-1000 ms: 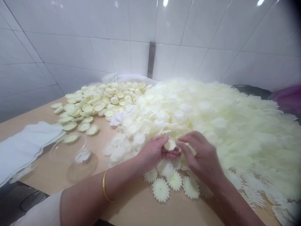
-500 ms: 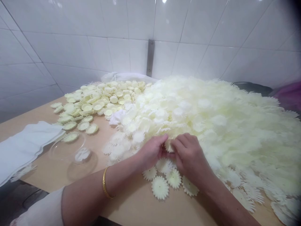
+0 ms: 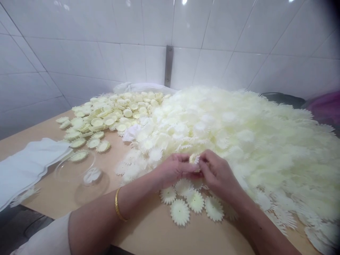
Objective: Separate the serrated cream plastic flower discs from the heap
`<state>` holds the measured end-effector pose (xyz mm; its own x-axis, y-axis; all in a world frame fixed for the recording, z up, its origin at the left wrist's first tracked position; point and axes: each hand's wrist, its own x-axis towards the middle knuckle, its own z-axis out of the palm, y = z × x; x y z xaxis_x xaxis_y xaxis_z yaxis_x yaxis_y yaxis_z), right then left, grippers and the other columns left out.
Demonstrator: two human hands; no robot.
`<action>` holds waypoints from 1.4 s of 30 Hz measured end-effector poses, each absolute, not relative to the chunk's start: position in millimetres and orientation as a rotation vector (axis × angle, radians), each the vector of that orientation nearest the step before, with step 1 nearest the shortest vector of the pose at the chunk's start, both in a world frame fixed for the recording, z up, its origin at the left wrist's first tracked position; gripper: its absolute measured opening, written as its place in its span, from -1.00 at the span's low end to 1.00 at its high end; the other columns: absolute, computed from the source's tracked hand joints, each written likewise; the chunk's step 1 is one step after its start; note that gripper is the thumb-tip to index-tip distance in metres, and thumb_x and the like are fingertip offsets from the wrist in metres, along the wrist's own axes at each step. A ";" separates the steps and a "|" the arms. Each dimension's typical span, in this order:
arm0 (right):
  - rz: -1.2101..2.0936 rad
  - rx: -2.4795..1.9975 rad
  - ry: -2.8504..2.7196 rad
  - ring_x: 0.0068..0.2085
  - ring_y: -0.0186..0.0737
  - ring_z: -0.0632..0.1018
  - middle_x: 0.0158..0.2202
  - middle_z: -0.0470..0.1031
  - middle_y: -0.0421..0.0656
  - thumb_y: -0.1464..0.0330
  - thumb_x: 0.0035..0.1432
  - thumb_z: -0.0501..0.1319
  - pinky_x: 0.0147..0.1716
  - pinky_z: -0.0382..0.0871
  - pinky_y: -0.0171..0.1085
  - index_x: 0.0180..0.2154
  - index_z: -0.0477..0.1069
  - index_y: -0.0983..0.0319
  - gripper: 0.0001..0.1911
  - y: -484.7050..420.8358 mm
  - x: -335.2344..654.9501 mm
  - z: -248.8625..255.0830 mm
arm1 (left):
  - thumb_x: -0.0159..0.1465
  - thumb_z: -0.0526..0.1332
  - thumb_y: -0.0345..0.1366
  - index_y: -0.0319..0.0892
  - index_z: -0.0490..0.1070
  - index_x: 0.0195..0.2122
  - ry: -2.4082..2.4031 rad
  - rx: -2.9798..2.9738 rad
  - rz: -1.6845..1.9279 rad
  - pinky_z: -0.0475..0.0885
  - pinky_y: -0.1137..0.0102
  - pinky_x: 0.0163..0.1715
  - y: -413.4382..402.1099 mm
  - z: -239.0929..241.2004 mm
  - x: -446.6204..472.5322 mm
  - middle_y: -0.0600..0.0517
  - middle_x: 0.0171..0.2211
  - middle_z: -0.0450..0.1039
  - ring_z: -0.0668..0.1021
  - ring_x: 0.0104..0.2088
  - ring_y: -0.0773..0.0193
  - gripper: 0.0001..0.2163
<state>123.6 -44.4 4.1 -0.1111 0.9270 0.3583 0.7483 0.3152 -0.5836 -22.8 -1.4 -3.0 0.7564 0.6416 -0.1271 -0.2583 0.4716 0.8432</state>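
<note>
Nearest me, my left forearm crosses the tabletop point(image 3: 148, 237) from 8 o'clock, a gold bangle point(image 3: 117, 205) at the wrist and a white sleeve point(image 3: 45, 241) at the elbow. Just beyond, four flat toothed petal discs point(image 3: 180, 211) lie loose on the bare wood. My left hand point(image 3: 172, 169) and my right hand point(image 3: 217, 173) meet fingertip to fingertip above them, both pinched shut on one small cream petal piece point(image 3: 193, 158) held between thumbs and forefingers (its exact shape is hidden by my fingers). That piece sits at the near edge of the large pale heap point(image 3: 239, 141), which spreads from 12 o'clock round to 4 o'clock of my hands. At 9 o'clock, well apart, stands a clear glass dish point(image 3: 91, 184) with a petal disc inside it, and further at 9 o'clock a white cloth point(image 3: 26, 166) hangs over the tabletop's left edge. At 10 to 11 o'clock lies a second, yellower spread of cupped discs point(image 3: 111, 113). Farthest off, the white tiled wall point(image 3: 106, 53) carries a vertical metal strip point(image 3: 168, 65) at 12 o'clock.
</note>
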 end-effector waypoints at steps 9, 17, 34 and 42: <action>0.754 -1.445 -1.711 -0.52 -0.35 0.33 -0.55 0.26 -0.26 0.37 0.13 0.02 -0.55 0.24 -0.36 -0.48 0.19 0.22 -0.86 -43.4 129.8 7.4 | 0.04 0.19 -0.51 -0.42 0.39 -0.38 0.566 0.839 0.586 0.45 0.46 -0.43 -1.1 -1.6 -22.0 -0.12 -0.51 0.48 0.57 -0.44 0.24 -0.90; 0.662 -1.410 -1.810 -0.47 -0.30 0.37 -0.51 0.33 -0.19 0.33 0.17 -0.01 -0.49 0.26 -0.32 -0.48 0.25 0.23 -0.79 -46.1 121.7 9.0 | 0.07 0.25 -0.34 -0.35 0.39 -0.32 0.643 1.034 0.638 0.44 0.47 -0.49 -3.7 -7.6 -22.5 -0.10 -0.49 0.49 0.55 -0.48 0.29 -0.81; 0.368 -1.474 -1.653 -0.52 -0.33 0.35 -0.53 0.30 -0.20 0.39 0.11 0.02 -0.63 0.17 -0.39 -0.48 0.22 0.23 -0.87 -45.8 119.2 7.3 | 0.03 0.29 -0.33 -0.29 0.35 -0.26 0.573 1.021 0.634 0.42 0.47 -0.52 -2.7 -5.2 -23.1 -0.08 -0.45 0.48 0.56 -0.49 0.26 -0.74; 0.387 -1.398 -1.710 -0.38 -0.24 0.40 -0.44 0.37 -0.15 0.30 0.12 0.07 -0.41 0.28 -0.29 -0.40 0.30 0.25 -0.85 -44.7 121.4 6.6 | 0.06 0.26 -0.31 -0.26 0.35 -0.31 0.637 1.062 0.743 0.40 0.48 -0.55 -4.6 -10.5 -23.1 -0.03 -0.50 0.48 0.55 -0.51 0.27 -0.80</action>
